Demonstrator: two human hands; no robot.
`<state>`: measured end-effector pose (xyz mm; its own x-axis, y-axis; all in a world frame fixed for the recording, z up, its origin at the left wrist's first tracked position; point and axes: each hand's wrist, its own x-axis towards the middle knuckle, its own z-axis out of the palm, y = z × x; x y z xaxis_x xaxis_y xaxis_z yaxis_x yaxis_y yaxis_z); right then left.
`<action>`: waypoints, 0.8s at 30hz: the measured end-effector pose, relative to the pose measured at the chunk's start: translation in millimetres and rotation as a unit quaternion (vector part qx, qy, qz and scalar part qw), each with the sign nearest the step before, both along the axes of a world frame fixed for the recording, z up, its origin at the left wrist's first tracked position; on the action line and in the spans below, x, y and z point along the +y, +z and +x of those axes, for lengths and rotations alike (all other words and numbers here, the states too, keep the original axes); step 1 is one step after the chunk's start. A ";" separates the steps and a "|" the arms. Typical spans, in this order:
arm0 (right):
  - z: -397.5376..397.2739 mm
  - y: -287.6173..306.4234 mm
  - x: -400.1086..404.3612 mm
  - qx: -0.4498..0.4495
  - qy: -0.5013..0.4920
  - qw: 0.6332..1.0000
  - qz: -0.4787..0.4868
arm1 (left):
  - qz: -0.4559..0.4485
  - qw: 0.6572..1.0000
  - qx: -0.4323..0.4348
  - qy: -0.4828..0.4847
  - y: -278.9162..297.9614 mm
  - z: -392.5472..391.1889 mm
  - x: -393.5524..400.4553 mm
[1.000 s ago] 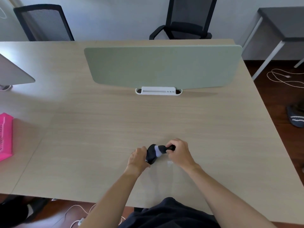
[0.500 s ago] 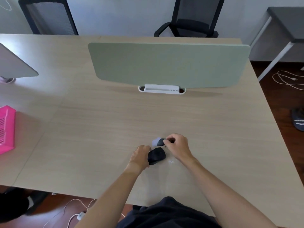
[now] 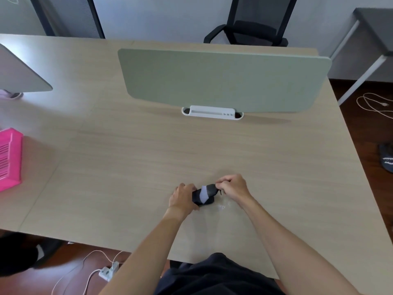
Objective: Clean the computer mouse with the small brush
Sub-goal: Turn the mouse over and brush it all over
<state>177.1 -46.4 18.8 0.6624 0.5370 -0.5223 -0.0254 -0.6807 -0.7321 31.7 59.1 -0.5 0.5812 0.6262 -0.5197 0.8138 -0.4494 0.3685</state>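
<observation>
Brush [image 3: 205, 193] back on mouse [image 3: 196, 200], both hands gripping

On the near part of the wooden desk [image 3: 148, 158], the left hand [image 3: 182, 198] grips a black mouse [image 3: 197, 200] while the right hand [image 3: 232, 187] holds a small brush [image 3: 207, 191], pale bristles against the mouse; a pink basket [image 3: 9, 158] sits far left

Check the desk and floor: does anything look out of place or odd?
Nothing on the desk stands out. On the floor, a loose white cable lies tangled at right, a tripping hazard.
</observation>
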 end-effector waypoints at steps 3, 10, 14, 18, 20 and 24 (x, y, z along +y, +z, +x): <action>-3.1 -8.3 -5.5 -0.040 0.049 0.997 -0.041 | 0.003 1.000 0.003 -0.004 0.2 0.0 5.8; -0.5 -4.8 -9.9 -0.027 -0.030 0.999 0.034 | 0.009 1.000 -0.014 -0.018 -2.5 -2.9 8.4; -15.4 -10.6 -1.4 -0.045 0.016 0.998 0.028 | 0.000 1.000 -0.022 -0.021 -2.0 -3.4 7.3; -4.0 -14.2 -8.7 -0.112 -0.003 0.994 0.014 | 0.003 0.999 -0.030 -0.025 -5.0 -7.4 6.3; 0.7 -9.8 -8.7 -0.094 -0.028 0.995 0.023 | 0.009 0.999 -0.038 -0.035 -7.9 -8.8 6.0; -10.2 -3.3 1.2 -0.016 -0.042 0.998 0.044 | 0.007 0.998 -0.047 -0.037 -7.9 -7.5 2.5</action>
